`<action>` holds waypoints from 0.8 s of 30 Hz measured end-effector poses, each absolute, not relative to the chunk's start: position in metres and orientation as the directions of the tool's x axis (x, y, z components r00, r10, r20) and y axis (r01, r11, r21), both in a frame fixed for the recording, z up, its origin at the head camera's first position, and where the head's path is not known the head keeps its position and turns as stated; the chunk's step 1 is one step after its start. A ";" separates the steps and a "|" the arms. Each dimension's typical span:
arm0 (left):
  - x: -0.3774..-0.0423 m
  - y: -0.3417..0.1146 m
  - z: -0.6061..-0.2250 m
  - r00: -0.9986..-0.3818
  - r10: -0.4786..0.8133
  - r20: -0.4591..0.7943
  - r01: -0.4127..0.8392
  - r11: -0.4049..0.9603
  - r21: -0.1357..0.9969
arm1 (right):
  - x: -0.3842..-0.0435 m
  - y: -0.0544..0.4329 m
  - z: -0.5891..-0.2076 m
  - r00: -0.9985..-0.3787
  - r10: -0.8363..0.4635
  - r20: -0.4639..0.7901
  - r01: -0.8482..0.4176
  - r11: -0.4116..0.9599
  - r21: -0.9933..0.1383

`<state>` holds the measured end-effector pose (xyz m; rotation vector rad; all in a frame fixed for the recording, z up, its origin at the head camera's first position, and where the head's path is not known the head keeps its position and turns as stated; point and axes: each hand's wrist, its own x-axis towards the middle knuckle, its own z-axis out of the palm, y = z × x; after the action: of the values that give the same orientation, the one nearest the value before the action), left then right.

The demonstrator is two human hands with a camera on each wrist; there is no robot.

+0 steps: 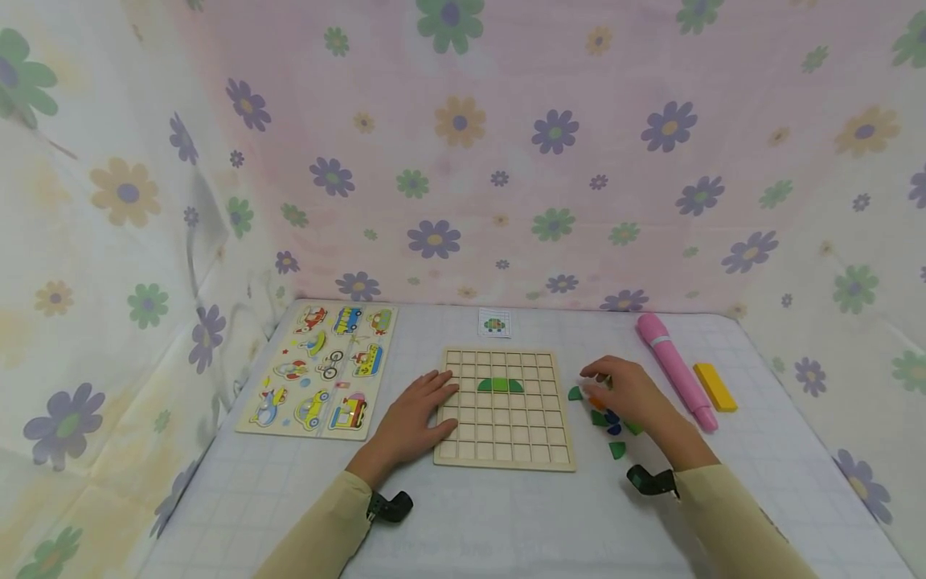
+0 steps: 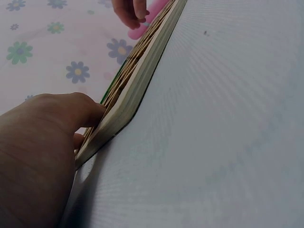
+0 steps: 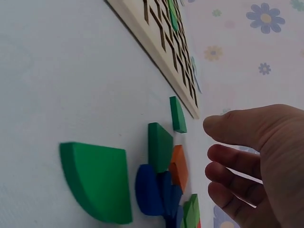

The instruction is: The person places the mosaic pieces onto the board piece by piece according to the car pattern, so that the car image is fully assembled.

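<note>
A wooden grid board (image 1: 502,450) lies in the middle of the table, with a light green square (image 1: 500,385) between two dark green quarter-round pieces in its cells. My left hand (image 1: 414,418) rests at the board's left edge, thumb and fingertips touching it. To the right of the board, my right hand (image 1: 637,398) hovers over loose pieces. Nothing shows between its thumb and fingers in the right wrist view. Below it lie a green quarter-round piece (image 3: 99,183), blue rounded pieces (image 3: 149,192) and an orange piece (image 3: 179,166). The hand partly hides the pile in the head view.
A picture puzzle board (image 1: 329,386) with vehicle pieces lies at the left. A small picture card (image 1: 495,323) lies behind the grid board. On the right are a pink marker-shaped stick (image 1: 680,370) and a yellow block (image 1: 714,388). Flowered cloth walls surround the table.
</note>
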<state>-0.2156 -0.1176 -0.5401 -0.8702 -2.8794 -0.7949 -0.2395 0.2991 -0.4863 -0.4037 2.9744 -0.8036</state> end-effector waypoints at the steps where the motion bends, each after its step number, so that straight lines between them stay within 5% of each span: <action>1: -0.216 -0.118 -0.540 -0.844 0.509 0.169 0.523 0.714 0.465 | -0.239 0.299 -0.488 -0.964 -0.264 0.037 -0.247 0.828 -0.504; 9: -0.218 -0.117 -0.543 -0.852 0.496 0.168 0.514 0.728 0.454 | -0.239 0.294 -0.495 -0.936 -0.346 0.068 -0.334 0.808 -0.485; 24: -0.217 -0.118 -0.541 -0.838 0.513 0.185 0.534 0.703 0.470 | -0.241 0.287 -0.501 -0.946 -0.325 0.008 -0.295 0.847 -0.442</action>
<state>-0.2168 -0.1182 -0.5413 -0.8801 -2.8624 -0.8084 -0.2415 0.2866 -0.5013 -0.4958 2.9544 -0.6905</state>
